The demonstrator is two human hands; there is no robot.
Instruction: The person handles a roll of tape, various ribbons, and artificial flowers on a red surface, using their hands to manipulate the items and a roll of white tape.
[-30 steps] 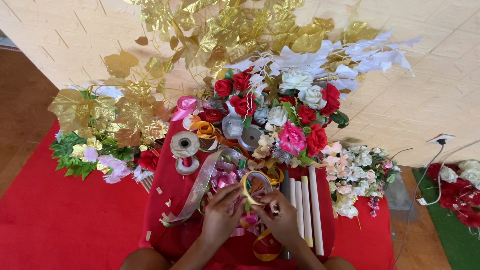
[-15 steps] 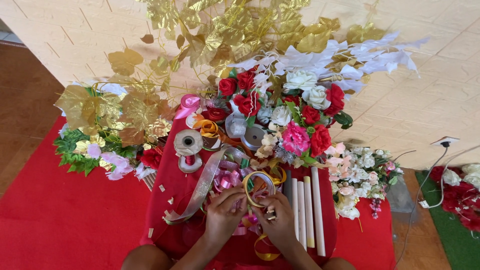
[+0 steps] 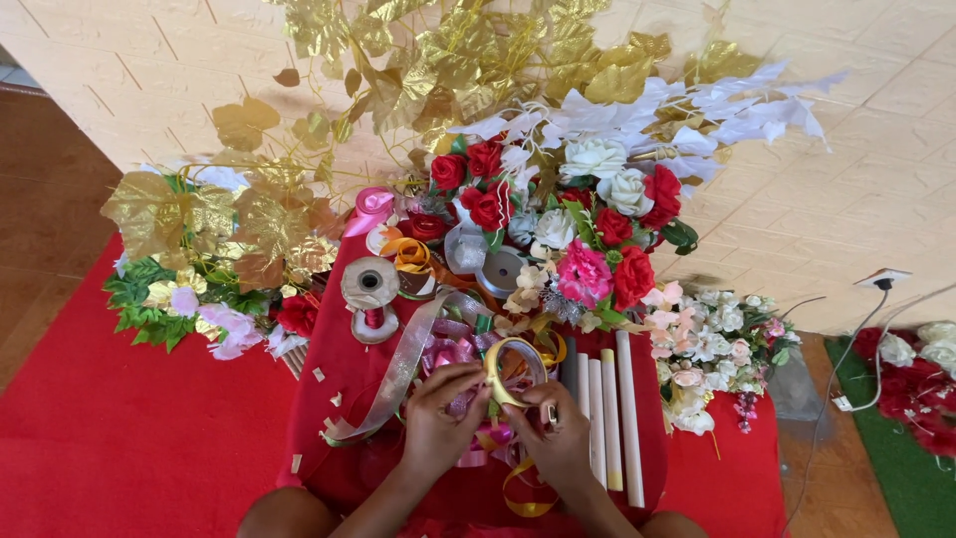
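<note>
Both my hands work a loop of gold ribbon (image 3: pixel 508 364) over a small table draped in red cloth (image 3: pixel 344 448). My left hand (image 3: pixel 443 413) pinches the loop's lower left side. My right hand (image 3: pixel 558 438) holds its lower right side, fingers curled. More gold ribbon (image 3: pixel 523 493) trails down below my right hand. Pink ribbon bows (image 3: pixel 448 354) lie just under and behind the loop.
Ribbon spools (image 3: pixel 370 289) and a long silver ribbon strip (image 3: pixel 398 374) lie left of my hands. White sticks (image 3: pixel 622 418) lie to the right. Red, pink and white artificial flowers (image 3: pixel 597 229) and gold leaves (image 3: pixel 448 60) crowd the back. A red carpet (image 3: pixel 119 448) covers the floor.
The view has shifted slightly. My hands stay on the gold ribbon loop, with only small finger movements.
</note>
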